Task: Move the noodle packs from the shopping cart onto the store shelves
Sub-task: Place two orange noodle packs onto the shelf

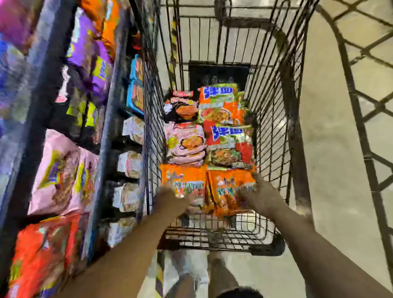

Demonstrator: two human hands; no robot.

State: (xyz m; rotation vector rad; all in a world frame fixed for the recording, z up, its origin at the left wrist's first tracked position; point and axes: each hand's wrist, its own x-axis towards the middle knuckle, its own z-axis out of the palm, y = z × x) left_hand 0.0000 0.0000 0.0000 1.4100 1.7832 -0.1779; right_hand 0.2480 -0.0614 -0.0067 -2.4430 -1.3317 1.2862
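View: single head-worn wide-angle camera.
Position: above the near end of the shopping cart (pixel 281 105), at the person's head.
Facing: forward and steeply down, along the cart's length.
Nearness: close; both forearms enter from the bottom edge.
Left of frame: store shelves (pixel 104 125), running diagonally.
Right of frame: floor (pixel 332 148).
Distortion: straight lines bow toward the edges; heavy blur.
Shared views: one view only.

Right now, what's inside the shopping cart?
The shopping cart holds noodle packs: two orange packs nearest both hands, pink packs, red-orange packs and a dark pack. Anything beneath them is covered.
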